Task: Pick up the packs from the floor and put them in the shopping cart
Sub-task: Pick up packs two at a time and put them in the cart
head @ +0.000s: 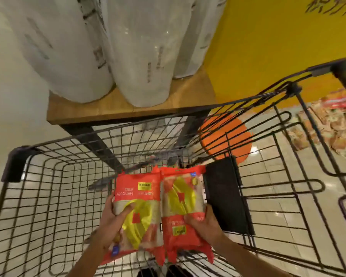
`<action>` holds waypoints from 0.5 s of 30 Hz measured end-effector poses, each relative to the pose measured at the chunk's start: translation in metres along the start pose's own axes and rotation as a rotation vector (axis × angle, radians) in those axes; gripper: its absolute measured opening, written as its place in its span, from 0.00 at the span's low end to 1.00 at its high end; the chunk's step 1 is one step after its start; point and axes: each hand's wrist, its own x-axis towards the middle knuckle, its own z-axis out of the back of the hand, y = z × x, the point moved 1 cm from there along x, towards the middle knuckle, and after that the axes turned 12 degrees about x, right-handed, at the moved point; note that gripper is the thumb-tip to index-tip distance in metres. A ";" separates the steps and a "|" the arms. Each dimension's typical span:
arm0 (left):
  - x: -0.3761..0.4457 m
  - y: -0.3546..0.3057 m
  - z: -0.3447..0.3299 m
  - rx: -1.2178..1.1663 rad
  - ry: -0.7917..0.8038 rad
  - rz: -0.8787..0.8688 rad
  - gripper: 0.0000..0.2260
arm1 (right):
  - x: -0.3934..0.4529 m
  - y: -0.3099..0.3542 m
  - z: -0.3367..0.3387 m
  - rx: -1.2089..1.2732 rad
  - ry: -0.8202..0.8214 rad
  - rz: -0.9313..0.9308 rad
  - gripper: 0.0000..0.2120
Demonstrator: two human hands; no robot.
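Observation:
Two red and yellow packs hang side by side over the black wire shopping cart [48, 176]. My left hand [113, 218] grips the left pack [138, 196], thumb across its front. The right pack [181, 198] is held by my right hand [205, 224], whose fingers curl over its lower right edge. Both packs are inside the cart's rim, above its wire bottom. The cart basket holds nothing else that I can see.
A wooden shelf [116, 110] with large white wrapped rolls [140, 56] stands just beyond the cart's far end. A black flap [226, 194] sits on the cart's right side. An orange floor marking [228, 136] and more packs [328, 128] lie at the right, by a yellow wall [268, 47].

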 end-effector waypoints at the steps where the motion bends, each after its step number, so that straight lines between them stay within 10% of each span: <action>1: 0.008 0.009 -0.003 0.001 0.015 0.011 0.39 | 0.005 -0.010 -0.005 0.000 0.015 -0.009 0.37; 15: 0.031 0.060 -0.027 0.146 0.070 -0.060 0.25 | 0.041 -0.060 0.002 -0.227 0.008 0.087 0.30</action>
